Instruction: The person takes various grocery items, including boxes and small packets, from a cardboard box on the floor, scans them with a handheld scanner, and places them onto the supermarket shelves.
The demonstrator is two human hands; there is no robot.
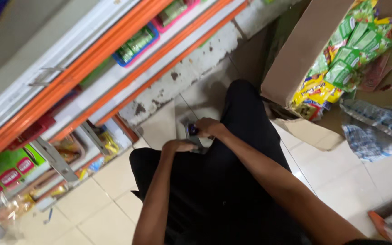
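Note:
I am crouched on a tiled floor with my knees in dark trousers. My right hand [208,127] grips a small dark purple packet [192,130] just past my knees. My left hand [178,146] is curled beside it, touching a greyish bundle [198,141] that lies between both hands. What exactly the left fingers hold is hidden behind my knee.
An orange-edged store shelf [91,59] with snack trays rises on the left. Lower shelves [69,159] carry more packets. An open cardboard box [296,59] of green and yellow snack packets sits at upper right, beside a checkered cloth [377,131].

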